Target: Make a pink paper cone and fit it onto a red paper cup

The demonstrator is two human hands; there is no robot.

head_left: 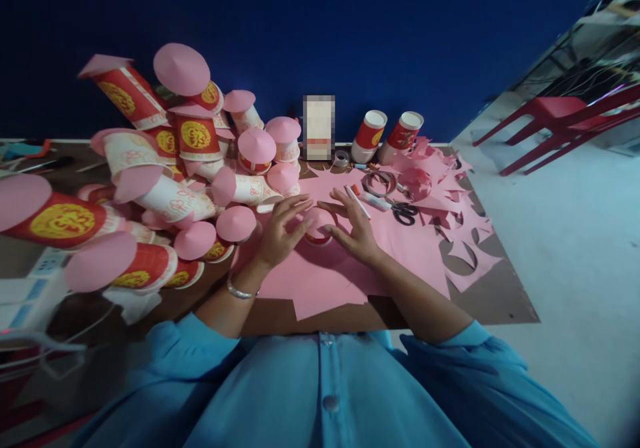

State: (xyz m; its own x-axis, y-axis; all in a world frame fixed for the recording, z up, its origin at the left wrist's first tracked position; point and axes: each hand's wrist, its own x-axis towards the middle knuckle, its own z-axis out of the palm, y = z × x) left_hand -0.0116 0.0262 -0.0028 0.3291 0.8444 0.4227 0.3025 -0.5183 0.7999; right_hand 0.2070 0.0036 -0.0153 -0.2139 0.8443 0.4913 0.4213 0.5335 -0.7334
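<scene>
A paper cup with a pink paper cone (321, 221) on top stands on pink paper sheets (327, 281), a strip of its red side showing below the cone. My left hand (286, 231) is at the cone's left, fingers stretched out and apart. On the other side my right hand (356, 229) is spread in the same way, its thumb near the cone's edge. Whether the fingertips touch the cone I cannot tell. Close to the right fingers lies a white marker with a red end (358, 203).
Cone-topped red and white cups (195, 135) are heaped at the left. Black-handled scissors (404, 213), a tape roll (379, 183) and pink paper scraps (430, 175) lie to the right. Two stacks of cups (369, 136) stand by the blue wall. A red stool (555, 111) is beyond the table.
</scene>
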